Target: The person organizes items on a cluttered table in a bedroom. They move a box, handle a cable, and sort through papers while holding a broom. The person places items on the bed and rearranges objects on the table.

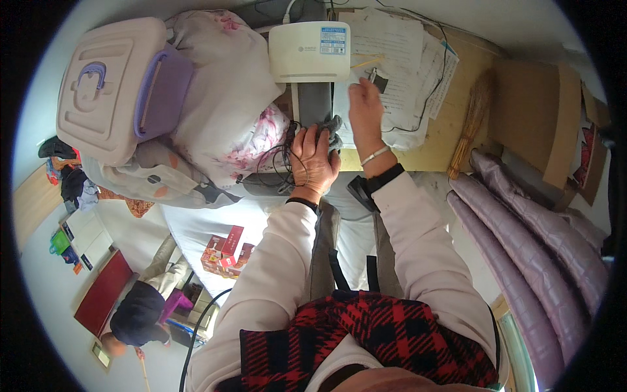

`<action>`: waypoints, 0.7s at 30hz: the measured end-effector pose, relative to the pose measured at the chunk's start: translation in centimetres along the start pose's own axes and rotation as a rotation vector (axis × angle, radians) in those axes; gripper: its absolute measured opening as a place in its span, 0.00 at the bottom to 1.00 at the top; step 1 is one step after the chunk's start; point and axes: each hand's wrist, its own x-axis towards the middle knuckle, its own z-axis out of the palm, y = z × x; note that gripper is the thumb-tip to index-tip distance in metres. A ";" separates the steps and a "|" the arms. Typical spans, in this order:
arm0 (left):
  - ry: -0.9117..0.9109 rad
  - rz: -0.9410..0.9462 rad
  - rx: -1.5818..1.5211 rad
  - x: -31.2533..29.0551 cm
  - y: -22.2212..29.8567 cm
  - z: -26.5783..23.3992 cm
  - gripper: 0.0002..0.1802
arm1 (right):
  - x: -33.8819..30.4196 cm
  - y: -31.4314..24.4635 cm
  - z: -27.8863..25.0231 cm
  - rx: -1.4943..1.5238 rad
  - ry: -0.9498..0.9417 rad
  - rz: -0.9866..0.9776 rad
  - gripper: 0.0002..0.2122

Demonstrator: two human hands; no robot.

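My left hand [313, 160] lies over a bunched dark grey cloth [334, 128], its fingers bent and closed on it. Thin black cables [271, 163] loop around and beside that hand. My right hand [366, 111] is raised above the edge of some printed papers [398, 55], smeared by motion; whether it holds anything is unclear. Just beyond its fingers, a small dark piece with a shiny end [378, 80] lies on the papers. A white router-like box [309, 52] with a blue label stands ahead of both hands.
A lidded storage box [108, 85] sits left beside floral bedding [222, 85]. To the right are a straw broom [471, 121], a cardboard box [532, 117] and purple quilted padding [522, 255]. Red boxes [228, 251] lie behind my left arm. Another person [140, 313] is at lower left.
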 end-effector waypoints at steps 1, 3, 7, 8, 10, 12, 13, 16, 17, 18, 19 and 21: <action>0.005 0.007 0.002 0.0 0.0 0.0 0.27 | -0.1 0.1 0.5 -0.079 -0.066 -0.010 0.13; 0.001 0.005 0.009 0.1 0.0 0.0 0.27 | -0.8 0.2 1.2 -0.098 -0.312 0.081 0.13; 0.009 -0.002 0.023 0.1 0.2 0.1 0.27 | -2.2 1.0 1.2 -0.141 -0.223 -0.150 0.12; 0.007 0.001 0.048 0.1 0.2 0.1 0.28 | -1.9 1.5 0.4 -0.186 -0.162 -0.186 0.12; -0.004 -0.006 0.059 0.1 0.2 0.1 0.29 | -0.6 2.9 -1.4 -0.340 -0.053 -0.179 0.16; -0.013 -0.007 0.069 0.1 0.3 0.1 0.29 | 1.1 4.4 -2.6 -0.338 -0.002 -0.011 0.24; 0.004 0.013 0.097 0.0 0.3 0.1 0.29 | 2.0 4.9 -2.7 -0.423 0.051 -0.013 0.28; 0.006 0.011 0.094 0.1 0.3 0.3 0.28 | 4.0 6.2 -1.9 -0.491 0.026 -0.110 0.34; 0.009 0.012 0.097 0.1 0.2 0.3 0.28 | 4.4 6.5 -1.6 -0.624 -0.049 -0.084 0.34; 0.011 0.013 0.101 0.0 0.2 0.3 0.28 | 4.8 6.9 -1.4 -0.757 -0.126 -0.058 0.35; 0.009 0.010 0.100 0.0 0.2 0.3 0.28 | 5.1 7.3 -1.1 -0.864 -0.177 -0.081 0.35; 0.004 0.000 0.097 0.0 0.2 0.3 0.28 | 5.9 8.1 -1.8 -0.865 -0.219 -0.098 0.34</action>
